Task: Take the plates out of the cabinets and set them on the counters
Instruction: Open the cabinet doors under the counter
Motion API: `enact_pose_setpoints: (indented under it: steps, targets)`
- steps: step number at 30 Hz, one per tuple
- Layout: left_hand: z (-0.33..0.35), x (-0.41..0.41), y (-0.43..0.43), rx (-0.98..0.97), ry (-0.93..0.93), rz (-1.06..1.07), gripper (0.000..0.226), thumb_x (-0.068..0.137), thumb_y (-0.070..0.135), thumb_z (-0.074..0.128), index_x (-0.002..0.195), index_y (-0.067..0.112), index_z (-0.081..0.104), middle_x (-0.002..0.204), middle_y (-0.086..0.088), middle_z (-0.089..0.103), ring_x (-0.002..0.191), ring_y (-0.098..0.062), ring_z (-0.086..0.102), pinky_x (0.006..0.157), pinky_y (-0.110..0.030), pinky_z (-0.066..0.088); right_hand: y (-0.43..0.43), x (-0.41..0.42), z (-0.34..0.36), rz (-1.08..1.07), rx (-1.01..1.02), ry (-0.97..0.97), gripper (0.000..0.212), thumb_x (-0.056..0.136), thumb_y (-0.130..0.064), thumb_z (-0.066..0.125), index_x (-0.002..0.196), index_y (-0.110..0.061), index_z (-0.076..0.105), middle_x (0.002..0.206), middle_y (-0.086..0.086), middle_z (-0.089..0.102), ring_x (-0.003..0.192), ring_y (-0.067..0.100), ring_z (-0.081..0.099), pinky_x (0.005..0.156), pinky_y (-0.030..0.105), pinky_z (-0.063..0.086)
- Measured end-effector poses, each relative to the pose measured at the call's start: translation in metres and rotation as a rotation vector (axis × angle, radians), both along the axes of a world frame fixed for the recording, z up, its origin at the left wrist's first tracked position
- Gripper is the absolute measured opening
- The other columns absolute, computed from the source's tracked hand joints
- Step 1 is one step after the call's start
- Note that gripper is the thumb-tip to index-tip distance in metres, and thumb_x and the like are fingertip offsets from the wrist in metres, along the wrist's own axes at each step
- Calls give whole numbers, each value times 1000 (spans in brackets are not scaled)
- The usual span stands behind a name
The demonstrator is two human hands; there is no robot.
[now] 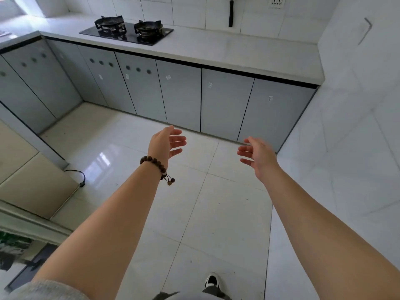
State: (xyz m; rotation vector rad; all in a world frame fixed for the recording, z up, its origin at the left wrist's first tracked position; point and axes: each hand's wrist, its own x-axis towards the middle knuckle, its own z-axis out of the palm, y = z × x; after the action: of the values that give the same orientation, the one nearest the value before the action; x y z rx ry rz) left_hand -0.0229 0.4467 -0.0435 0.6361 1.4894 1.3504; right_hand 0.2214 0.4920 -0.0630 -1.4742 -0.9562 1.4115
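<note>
left hand (165,144) spread wide, holding nothing | right hand (257,153) same, bare | plates not visible, presumably behind the shut pale grey flat-fronted cabinet doors (225,102) below the white stone counter (216,53) | tip: step closer, pull a door by its edge first
</note>
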Motion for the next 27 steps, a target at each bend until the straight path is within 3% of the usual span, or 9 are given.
enact_pose_setpoints:
  steps: [12,19,27]
  targets:
    - [-17,-30,138,-34,-14,42,34,100,27,42,105,2,64,98,-15,70,94,-26,68,89,-40,55,146,-44,-14,37,-37,27,18,97,-27,47,91,-15,60,79,7,65,79,23,65,80,41,54]
    - [-19,-87,240,-12,-39,42,34,100,26,42,106,1,63,95,-13,70,91,-25,67,87,-39,54,255,-104,-12,46,-24,29,19,97,-27,47,90,-16,60,77,6,64,74,21,64,68,34,50]
    - [3,-155,355,29,-32,-8,29,100,26,44,99,4,64,95,-14,69,89,-25,66,87,-39,53,361,-166,12,31,31,22,19,98,-26,47,89,-17,60,77,5,64,73,19,64,69,34,49]
